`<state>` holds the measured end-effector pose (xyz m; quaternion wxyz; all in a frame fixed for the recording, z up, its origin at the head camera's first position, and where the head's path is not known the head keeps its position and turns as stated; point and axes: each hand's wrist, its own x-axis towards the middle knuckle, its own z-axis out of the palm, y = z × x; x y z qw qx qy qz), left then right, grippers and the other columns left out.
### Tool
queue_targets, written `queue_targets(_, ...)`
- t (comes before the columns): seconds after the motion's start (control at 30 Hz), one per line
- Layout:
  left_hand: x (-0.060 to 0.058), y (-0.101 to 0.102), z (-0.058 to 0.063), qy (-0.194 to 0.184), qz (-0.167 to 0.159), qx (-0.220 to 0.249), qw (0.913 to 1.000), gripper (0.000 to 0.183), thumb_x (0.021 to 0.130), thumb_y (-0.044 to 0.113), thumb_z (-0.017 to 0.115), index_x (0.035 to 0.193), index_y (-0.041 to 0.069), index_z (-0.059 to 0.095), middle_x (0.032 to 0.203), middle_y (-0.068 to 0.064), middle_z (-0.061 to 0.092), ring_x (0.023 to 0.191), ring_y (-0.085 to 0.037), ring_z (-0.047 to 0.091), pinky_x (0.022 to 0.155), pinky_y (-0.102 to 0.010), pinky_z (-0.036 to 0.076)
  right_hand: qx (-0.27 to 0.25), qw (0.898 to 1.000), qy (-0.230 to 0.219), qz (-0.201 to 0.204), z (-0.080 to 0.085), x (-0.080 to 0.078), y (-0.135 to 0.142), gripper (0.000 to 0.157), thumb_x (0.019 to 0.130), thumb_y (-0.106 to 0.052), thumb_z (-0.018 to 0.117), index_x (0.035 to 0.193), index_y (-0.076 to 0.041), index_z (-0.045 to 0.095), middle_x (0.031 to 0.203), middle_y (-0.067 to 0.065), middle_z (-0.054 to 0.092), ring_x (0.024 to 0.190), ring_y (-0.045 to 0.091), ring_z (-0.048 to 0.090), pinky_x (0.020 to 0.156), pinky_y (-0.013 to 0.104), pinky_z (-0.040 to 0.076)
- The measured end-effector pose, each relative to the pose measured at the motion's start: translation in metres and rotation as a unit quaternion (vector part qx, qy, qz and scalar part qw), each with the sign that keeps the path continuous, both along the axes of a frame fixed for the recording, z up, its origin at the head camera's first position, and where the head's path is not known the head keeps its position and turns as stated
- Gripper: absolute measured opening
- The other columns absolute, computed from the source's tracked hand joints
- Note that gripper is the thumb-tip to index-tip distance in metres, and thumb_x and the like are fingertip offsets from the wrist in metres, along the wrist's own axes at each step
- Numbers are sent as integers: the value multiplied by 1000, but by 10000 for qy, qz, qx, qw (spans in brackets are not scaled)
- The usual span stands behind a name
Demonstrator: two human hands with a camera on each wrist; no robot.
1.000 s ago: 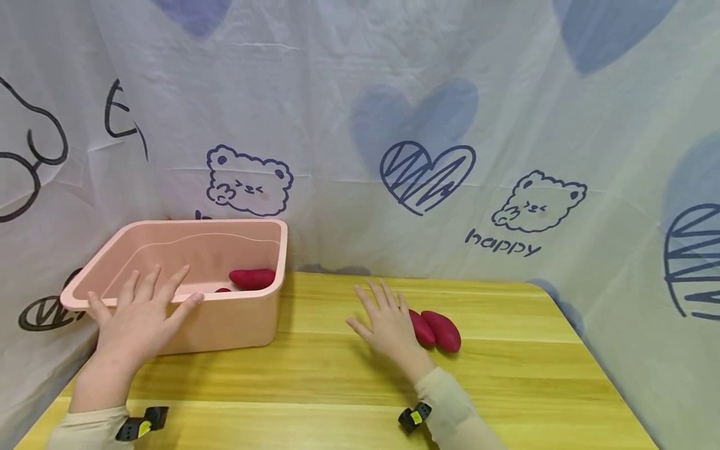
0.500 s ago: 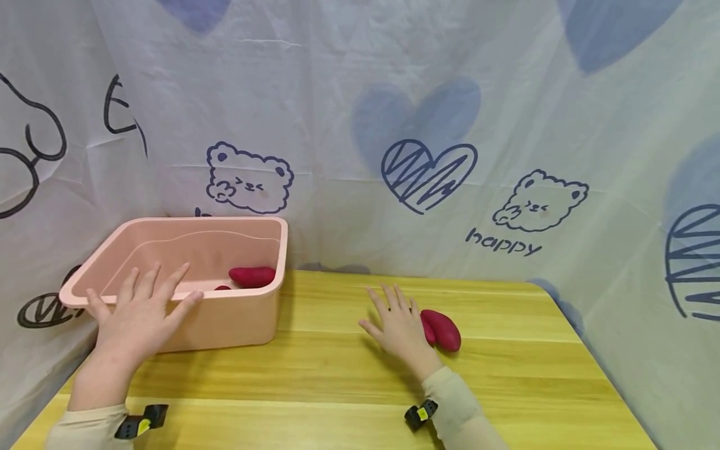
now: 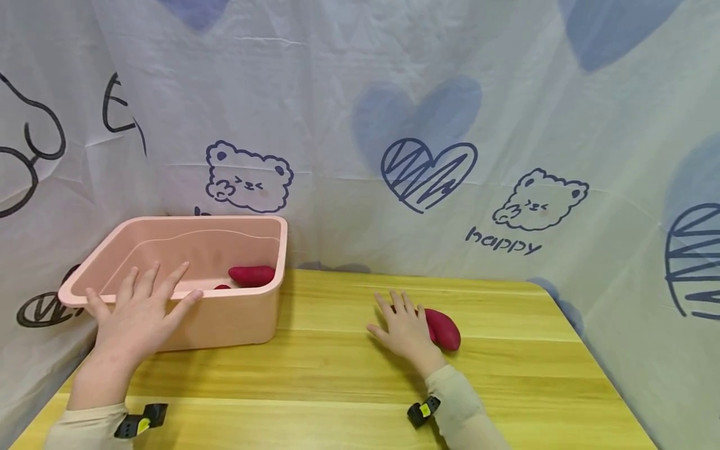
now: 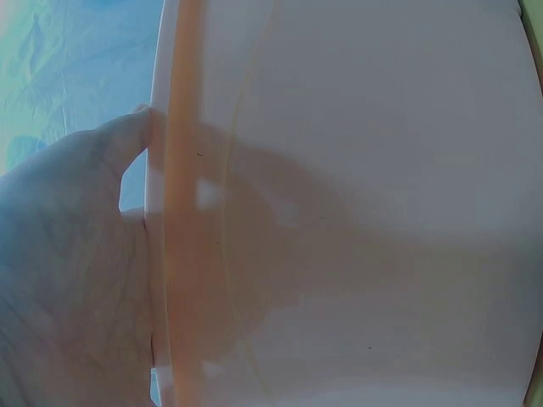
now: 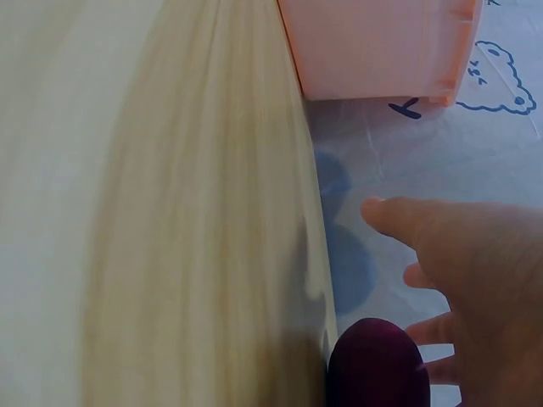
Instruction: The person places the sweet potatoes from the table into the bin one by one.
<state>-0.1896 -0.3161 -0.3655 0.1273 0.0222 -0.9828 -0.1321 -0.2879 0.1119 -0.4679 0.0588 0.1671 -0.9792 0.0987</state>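
Note:
My left hand (image 3: 132, 319) rests on the near rim of a pink plastic bin (image 3: 225, 319), its fingers spread over the edge. In the left wrist view the thumb side of that hand lies against the bin's rim (image 4: 174, 254). A red-purple sweet potato (image 3: 253, 275) lies inside the bin at the right, and part of another (image 3: 222, 287) shows behind the near wall. My right hand (image 3: 409, 334), fingers spread, is over one of two sweet potatoes on the table, mostly hiding it. The other sweet potato (image 3: 445, 330) lies just right of the hand. A dark sweet potato (image 5: 379, 369) shows beside the fingers in the right wrist view.
The yellow wood-grain table (image 3: 315, 375) reaches back to a white curtain (image 3: 337, 219) printed with hearts and bears. The curtain also hangs along the left and right sides. A black band (image 3: 423, 411) is strapped at the right wrist.
My right hand has moved rightward over the left one of the two table sweet potatoes, covering more of it. My left hand stays on the bin rim.

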Motion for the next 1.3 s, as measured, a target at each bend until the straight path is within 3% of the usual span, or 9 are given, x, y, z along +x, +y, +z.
queue_targets(0.5,0,0,-1,-14,11,-11,10000,72,97,66,31,156,28,19,156,-32,18,144,-56,5,94,-83,-22,128,9995,-227,-182,4,2,1,67,92,-45,63,151,-24,37,155,16,36,143,39,32,108,67,32)
queue_targets(0.87,-1,0,-1,-16,17,-22,10000,72,97,66,31,156,27,20,157,-32,17,144,-56,6,94,-83,-22,237,9993,271,16,2,2,3,52,89,-17,69,139,-17,53,147,18,46,132,39,46,94,61,47)
queue_targets(1.3,-1,0,-1,-49,32,-27,10000,73,96,67,30,156,25,21,157,-32,17,144,-56,6,94,-83,-22,75,9966,774,260,0,3,3,30,94,-11,62,124,-13,64,134,18,57,119,39,56,83,57,52)
